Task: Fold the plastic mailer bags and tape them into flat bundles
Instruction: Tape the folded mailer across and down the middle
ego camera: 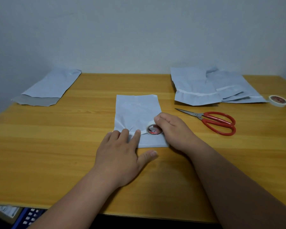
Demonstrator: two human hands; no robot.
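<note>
I'm at the desk [56, 146], wood-grain and yellow, with a pale wall behind it. Right in front of me lies the folded mailer [135, 113], light blue-grey, long side running away from me, its near end doubled over into a flap.

My left hand [120, 156] is flat on the desk, fingers straight, the fingertips [137, 132] pressing down the near left corner of the mailer where the fold sits; the thumb is splayed out on the bare wood just below the bag's near edge.

My right hand [170, 129] is curled around a small tape roll [153, 128], white with a red-printed core. The roll stands on edge on the near right part of the mailer, and my fingers wrap over its top and far side. Whether a strip is already pulled out, I can't tell.

Off to my right, the red-handled scissors [216, 120] lie flat on the wood, blades closed and pointing left toward the mailer, but apart from it. Behind them is a pile of mailers [205, 90], overlapping loosely, white strips showing across them. At the pile's right end sits a second tape roll [278, 100], lying flat.

Far left, one more mailer [48, 88] lies at an angle, its grey inside flap open toward me, its far end reaching the wall.
</note>
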